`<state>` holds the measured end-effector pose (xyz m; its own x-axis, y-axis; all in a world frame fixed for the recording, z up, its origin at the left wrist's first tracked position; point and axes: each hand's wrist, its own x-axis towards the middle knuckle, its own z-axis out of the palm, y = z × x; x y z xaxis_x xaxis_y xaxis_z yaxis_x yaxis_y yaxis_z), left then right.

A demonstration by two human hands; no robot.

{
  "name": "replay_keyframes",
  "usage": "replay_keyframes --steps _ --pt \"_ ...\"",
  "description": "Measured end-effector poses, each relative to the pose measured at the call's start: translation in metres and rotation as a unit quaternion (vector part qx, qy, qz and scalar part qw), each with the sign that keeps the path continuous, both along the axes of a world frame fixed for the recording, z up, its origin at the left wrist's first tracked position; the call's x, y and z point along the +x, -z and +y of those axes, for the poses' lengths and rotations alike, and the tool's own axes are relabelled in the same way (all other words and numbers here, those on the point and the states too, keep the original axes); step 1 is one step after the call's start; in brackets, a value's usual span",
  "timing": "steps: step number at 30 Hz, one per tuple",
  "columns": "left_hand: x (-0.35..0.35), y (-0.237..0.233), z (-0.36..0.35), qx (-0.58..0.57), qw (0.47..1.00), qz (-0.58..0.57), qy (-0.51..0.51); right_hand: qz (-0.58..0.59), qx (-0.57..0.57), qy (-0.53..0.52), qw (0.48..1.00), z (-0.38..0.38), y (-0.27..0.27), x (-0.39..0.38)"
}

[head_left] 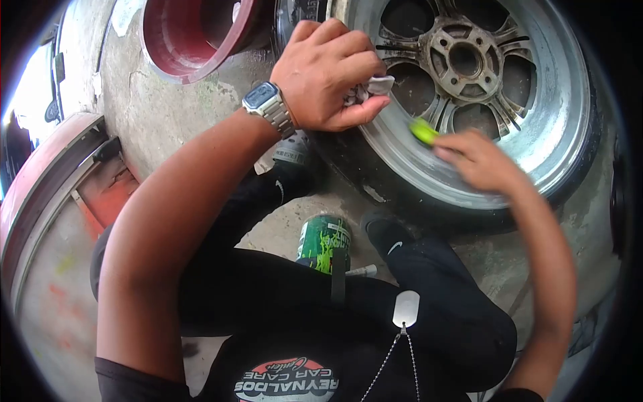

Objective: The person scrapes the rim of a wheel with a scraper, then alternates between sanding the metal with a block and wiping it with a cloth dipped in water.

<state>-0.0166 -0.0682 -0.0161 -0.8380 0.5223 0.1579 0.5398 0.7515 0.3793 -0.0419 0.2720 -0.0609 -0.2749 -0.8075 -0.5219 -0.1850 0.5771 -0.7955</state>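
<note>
In my left hand, which wears a metal-band watch, is a crumpled whitish cloth, pinched between thumb and curled fingers. This hand hovers over the near left edge of a tyre with an alloy wheel lying on the floor. My right hand, smeared by motion, is closed on a bright green object held against the inside of the wheel barrel; its kind is blurred. The wheel's spokes and hub carry brownish grime, while the barrel looks grey and shiny.
A green paint-splashed can stands between my feet, with a whitish tube beside it. At the upper left is a red round rim. A worn red and grey panel leans at the left. A tag on a chain hangs before me.
</note>
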Motion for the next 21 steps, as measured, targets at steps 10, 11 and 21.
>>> replay_keyframes --steps 10,11,21 --pt "-0.005 -0.003 0.001 -0.003 1.0 -0.002 0.008 -0.006 -0.067 0.037 0.997 -0.038 0.003 0.0" --pt "-0.004 -0.004 0.0 -0.003 1.0 -0.005 0.007 -0.035 -0.033 -0.05 0.998 -0.012 -0.012 -0.017" --pt "0.0 -0.001 0.002 -0.005 1.0 0.006 0.008 0.053 -0.162 0.056 0.984 -0.032 -0.034 0.036"
